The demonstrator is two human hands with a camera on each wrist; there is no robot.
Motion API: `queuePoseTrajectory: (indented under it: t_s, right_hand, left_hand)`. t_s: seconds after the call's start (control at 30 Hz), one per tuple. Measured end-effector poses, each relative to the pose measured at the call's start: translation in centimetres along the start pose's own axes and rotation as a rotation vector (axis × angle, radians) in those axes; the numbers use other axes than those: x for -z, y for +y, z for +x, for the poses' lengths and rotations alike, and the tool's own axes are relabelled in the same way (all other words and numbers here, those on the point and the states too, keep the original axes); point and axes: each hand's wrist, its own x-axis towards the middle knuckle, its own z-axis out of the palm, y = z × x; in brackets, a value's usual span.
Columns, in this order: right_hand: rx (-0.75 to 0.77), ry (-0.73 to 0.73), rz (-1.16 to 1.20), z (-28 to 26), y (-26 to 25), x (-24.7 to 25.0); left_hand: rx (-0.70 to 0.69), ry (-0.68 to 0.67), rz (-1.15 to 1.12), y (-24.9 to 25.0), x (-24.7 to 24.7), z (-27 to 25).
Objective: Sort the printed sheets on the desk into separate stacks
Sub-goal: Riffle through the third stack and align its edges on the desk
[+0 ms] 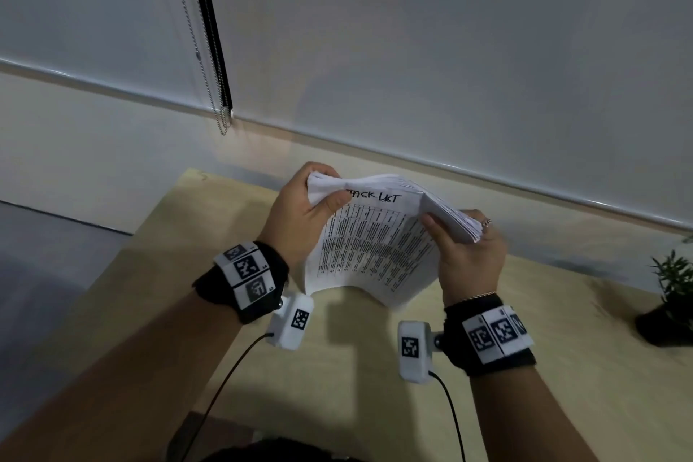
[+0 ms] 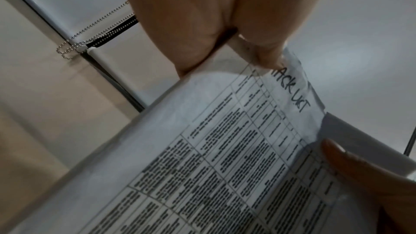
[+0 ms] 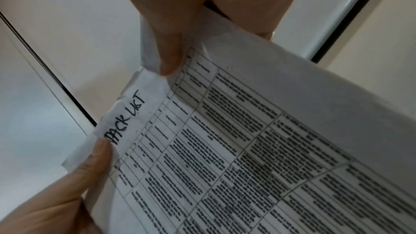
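The bench (image 1: 375,368) fills the lower view, bare of any stack I can see. Above it, near centre, both hands hold the bundle of printed sheets (image 1: 375,244) in the air. The left hand (image 1: 300,221) pinches its 10 o'clock corner; the right hand (image 1: 468,259) curls its fingers (image 1: 431,223) round the fanned 3 o'clock edge. The step is probably peeling the top sheet: thumb one leaf free, keep the left pinch firm.

Dim, soft light is falling from above, throwing blurred shadows onto the table (image 1: 562,405). Wide-angle distortion is bending the head view's edges; both wrist views are looking soft and smeared.
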Motion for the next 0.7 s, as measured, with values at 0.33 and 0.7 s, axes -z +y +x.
queuePoseTrajectory:
  t_s: [0.33,0.7]
  right_hand:
    - [-0.105,-0.113,0.107,-0.5,0.7,0.4]
    - [-0.031,-0.088,0.022,0.7,0.6,0.5]
  left_hand:
    - [0.134,-0.161,-0.181,-3.2,1.4,-0.3]
    - [0.137,-0.046,-0.163,-1.5,0.9,-0.4]
